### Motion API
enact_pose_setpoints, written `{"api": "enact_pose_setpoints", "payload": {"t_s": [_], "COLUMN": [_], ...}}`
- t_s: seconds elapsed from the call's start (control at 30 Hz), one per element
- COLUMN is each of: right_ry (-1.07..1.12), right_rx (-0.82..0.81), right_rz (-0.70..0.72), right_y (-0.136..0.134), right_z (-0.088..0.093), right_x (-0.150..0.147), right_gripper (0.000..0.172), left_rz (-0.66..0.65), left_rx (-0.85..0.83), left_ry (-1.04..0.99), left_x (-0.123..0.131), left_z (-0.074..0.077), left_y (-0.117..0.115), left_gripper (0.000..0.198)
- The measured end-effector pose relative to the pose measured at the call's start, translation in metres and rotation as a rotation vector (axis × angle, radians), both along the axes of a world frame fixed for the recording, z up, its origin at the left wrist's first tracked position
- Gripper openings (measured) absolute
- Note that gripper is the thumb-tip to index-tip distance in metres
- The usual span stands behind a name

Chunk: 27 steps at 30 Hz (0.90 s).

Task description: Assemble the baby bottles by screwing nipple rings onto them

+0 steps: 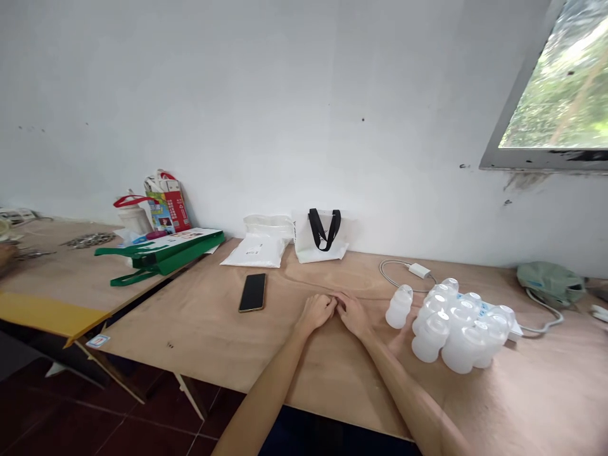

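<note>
My left hand (316,311) rests on the wooden table (199,342), its fingers curled in. Beside it lies my right hand (354,315), fingers bent inward and meeting the left fingertips. Nothing shows in either hand, though the undersides are hidden. A dark phone (253,292) lies flat to the left of my left hand. To the right of my right hand a single frosted white bottle with a clear cap (399,307) stands upright. Farther right, several more such bottles (460,342) stand grouped close together.
Toward the wall are a white plastic package (256,249) and a white bag with black handles (304,247). A white adapter (419,271) with a cable lies behind the bottles. At right sits a grey-green pouch (551,283). A green bag (166,256) spans the gap between tables.
</note>
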State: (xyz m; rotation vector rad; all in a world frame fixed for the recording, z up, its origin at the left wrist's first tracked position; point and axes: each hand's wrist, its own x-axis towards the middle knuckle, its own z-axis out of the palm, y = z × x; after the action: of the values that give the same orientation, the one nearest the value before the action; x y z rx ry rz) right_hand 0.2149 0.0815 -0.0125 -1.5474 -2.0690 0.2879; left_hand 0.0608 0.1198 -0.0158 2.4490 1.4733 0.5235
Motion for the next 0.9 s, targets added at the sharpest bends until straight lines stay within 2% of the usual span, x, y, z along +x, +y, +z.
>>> {"api": "enact_pose_setpoints", "payload": {"t_s": [0.13,0.33,0.53,0.73,0.9], "right_ry": [0.066,0.145,0.228,0.330,0.408], "right_rx": [0.006,0.003,-0.018,-0.063,-0.022], "right_rz": [0.033,0.023,0.005,-0.038,-0.081], "right_y": [-0.001,-0.001,-0.003,-0.005,-0.005], "right_z": [0.000,-0.005,0.000,-0.003,-0.007], "right_x": [-0.004,-0.003,-0.003,-0.005,-0.005], "right_gripper": [0.055,0.057,0.057,0.055,0.047], "left_rz": [-0.055,-0.067,-0.005,-0.003,-0.028], "left_rx": [-0.022,-0.025,-0.009,-0.064,-0.134], "left_ry": [-0.020,-0.023,-0.044,-0.086,-0.113], "left_x": [-0.009,-0.005,-0.004,-0.006,-0.008], "left_z": [0.002,0.002,0.002,0.014,0.024], "left_y": [-0.003,-0.007,-0.011,-0.019,-0.028], "left_gripper": [0.055,0.062,0.049,0.048,0.061]}}
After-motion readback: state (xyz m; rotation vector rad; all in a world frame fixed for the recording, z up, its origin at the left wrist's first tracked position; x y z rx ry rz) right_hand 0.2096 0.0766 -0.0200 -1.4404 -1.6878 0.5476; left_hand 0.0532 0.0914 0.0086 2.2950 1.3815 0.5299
